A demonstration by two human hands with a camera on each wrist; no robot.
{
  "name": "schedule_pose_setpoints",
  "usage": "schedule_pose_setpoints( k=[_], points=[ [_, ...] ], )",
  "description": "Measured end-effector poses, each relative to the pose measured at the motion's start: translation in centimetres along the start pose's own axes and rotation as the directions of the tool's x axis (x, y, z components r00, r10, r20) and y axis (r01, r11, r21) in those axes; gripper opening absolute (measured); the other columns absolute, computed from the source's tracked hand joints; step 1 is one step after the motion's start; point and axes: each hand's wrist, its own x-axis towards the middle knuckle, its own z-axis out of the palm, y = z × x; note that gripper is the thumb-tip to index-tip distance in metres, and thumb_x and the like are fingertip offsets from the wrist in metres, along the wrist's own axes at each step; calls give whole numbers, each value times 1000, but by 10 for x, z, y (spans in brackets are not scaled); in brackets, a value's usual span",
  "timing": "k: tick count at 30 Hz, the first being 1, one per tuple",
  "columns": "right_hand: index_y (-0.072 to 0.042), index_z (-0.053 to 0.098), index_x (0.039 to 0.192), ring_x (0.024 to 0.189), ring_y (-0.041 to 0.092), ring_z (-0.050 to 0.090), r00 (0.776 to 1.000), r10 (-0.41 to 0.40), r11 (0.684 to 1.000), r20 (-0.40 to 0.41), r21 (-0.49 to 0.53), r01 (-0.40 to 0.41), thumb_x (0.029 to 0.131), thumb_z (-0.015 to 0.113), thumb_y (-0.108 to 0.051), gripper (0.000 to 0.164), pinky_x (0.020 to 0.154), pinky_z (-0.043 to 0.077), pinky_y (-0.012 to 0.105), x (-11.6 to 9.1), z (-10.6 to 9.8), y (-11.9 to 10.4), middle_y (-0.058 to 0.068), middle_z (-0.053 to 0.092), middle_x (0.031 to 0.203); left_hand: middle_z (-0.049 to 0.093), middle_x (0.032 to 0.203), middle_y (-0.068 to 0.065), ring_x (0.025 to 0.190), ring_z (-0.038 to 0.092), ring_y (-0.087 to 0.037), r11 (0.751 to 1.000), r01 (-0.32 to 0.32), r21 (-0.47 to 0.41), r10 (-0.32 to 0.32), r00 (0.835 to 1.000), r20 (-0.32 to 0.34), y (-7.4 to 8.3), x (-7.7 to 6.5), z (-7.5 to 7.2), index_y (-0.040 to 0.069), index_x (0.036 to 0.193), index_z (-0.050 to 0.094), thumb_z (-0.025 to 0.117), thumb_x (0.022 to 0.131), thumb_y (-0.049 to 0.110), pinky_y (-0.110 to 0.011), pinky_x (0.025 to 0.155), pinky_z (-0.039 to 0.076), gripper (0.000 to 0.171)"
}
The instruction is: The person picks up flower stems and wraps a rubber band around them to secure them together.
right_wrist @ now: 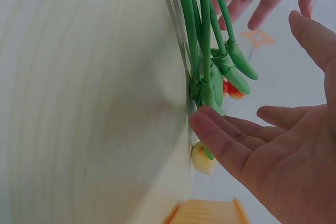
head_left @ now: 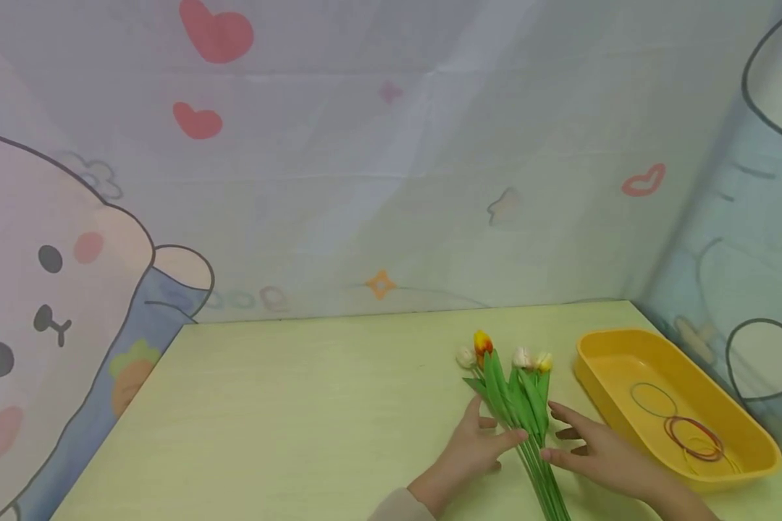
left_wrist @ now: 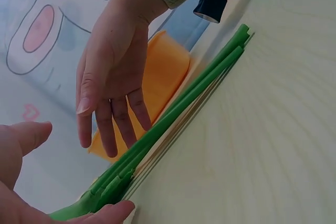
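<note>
A bunch of artificial tulips (head_left: 528,412) with green leaves and long stems lies on the table, its white, yellow and orange-red heads pointing toward the back wall. On the bunch's left side is my left hand (head_left: 474,443), fingers spread and thumb tip close by the stems. My right hand (head_left: 602,454) faces it from the right, fingers loosely extended beside the leaves. In the right wrist view, the right fingertips come right up to the green leaves (right_wrist: 212,85). Stem ends (left_wrist: 239,40) show bare in the left wrist view. Neither hand grips the flowers.
To the right stands a yellow tray (head_left: 609,391) holding several loops that look like rubber bands (head_left: 694,438), in green, red and yellow. Behind the pale yellow table (head_left: 267,420) hangs a printed backdrop (head_left: 339,181).
</note>
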Motion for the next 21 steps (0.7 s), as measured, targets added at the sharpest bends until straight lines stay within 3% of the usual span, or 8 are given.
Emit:
schedule_pose_setpoints(
  k=[7, 12, 17, 21],
  points=[
    [15, 21, 145, 109, 42, 58, 999, 22, 999, 33, 27, -22, 93, 66, -28, 81, 81, 58, 46, 1, 4, 9, 42, 36, 138, 53, 115, -22, 92, 63, -32, 998, 32, -61, -30, 999, 35, -3, 0, 6, -3, 149, 19, 76, 85, 18, -48, 70, 61, 88],
    [18, 23, 142, 104, 33, 60, 999, 19, 999, 28, 43, -20, 91, 68, -27, 82, 76, 59, 36, 1, 7, 14, 38, 44, 133, 58, 105, -15, 90, 61, -28, 992, 26, -122, -17, 997, 72, -4, 1, 7, -2, 147, 26, 73, 86, 14, -48, 70, 61, 79],
    [21, 20, 141, 93, 22, 60, 998, 44, 991, 53, 121, -50, 90, 69, -25, 85, 62, 57, 30, -1, 10, 16, 39, 44, 131, 59, 109, -17, 93, 64, -30, 983, 66, -170, -48, 993, 112, -9, 4, 10, -10, 147, 20, 73, 86, 11, -47, 72, 61, 84],
    [23, 18, 140, 84, 17, 60, 996, 50, 981, 67, 186, -62, 90, 69, -22, 85, 59, 57, 31, -3, 13, 17, 42, 41, 131, 57, 114, -20, 98, 64, -31, 970, 116, -214, -87, 986, 141, -11, 5, 12, -14, 146, 17, 72, 86, 10, -46, 75, 61, 85]
  ],
)
